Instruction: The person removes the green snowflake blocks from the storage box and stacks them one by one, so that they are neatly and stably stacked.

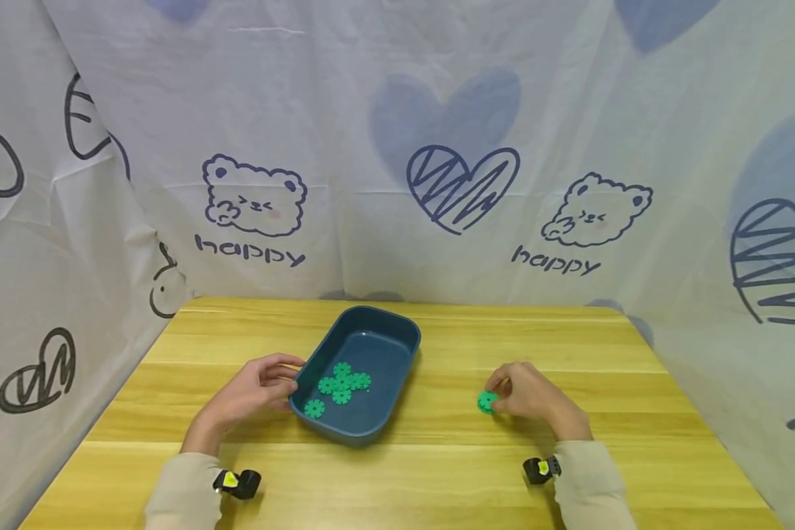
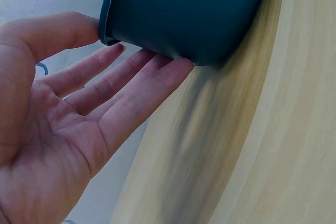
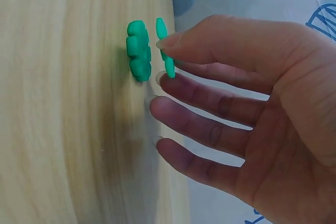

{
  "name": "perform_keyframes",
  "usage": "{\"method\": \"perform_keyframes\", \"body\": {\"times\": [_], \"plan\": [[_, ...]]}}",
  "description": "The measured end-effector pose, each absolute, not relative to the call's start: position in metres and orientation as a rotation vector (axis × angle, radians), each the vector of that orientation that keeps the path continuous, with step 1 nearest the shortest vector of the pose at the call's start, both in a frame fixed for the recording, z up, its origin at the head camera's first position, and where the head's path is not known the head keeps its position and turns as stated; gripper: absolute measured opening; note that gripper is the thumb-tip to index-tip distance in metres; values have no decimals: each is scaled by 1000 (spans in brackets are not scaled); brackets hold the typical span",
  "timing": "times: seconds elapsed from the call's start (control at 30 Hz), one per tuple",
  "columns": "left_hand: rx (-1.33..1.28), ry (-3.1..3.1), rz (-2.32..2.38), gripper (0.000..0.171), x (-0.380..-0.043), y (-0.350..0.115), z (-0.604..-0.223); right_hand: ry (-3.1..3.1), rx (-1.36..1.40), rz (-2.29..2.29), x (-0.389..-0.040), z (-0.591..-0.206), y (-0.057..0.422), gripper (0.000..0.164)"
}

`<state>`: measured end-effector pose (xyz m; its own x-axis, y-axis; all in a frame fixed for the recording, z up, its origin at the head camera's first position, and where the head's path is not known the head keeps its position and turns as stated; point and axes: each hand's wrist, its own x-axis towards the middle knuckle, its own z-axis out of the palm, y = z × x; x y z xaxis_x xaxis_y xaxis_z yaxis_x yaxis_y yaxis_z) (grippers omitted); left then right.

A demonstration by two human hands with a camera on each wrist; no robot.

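A dark blue rectangular bin (image 1: pixel 394 383) stands on the table, with several flat, green, notched discs (image 1: pixel 341 383) lying inside it. Along the bin's left wall is my left hand (image 1: pixel 261 386). The left wrist view has its thumb against the rim and its fairly straight fingers (image 2: pixel 131 90) touching the outer wall. To the right of the bin, my right hand (image 1: pixel 526 394) pinches one thin green notched disc (image 3: pixel 169 66) between thumb and fingers. Close beside that disc, a thicker green stack (image 3: pixel 138 51) of discs sits on the table; how many it holds I cannot tell.
The wooden table (image 1: pixel 437 478) has its far edge near a printed white cloth (image 1: pixel 371 243), which also hangs on both sides. Each sleeve carries a small black camera, one at the left wrist (image 1: pixel 238 483) and one at the right wrist (image 1: pixel 540 470).
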<state>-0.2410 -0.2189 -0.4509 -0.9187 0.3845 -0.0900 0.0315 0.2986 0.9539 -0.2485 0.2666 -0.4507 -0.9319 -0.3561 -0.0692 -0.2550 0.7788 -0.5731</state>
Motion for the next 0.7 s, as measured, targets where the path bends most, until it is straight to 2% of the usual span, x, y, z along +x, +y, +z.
{"method": "perform_keyframes", "body": {"times": [0.7], "plan": [[396, 2264, 1656, 47, -243, -219, -452, 2841, -448, -809, -248, -453, 260, 18]]}}
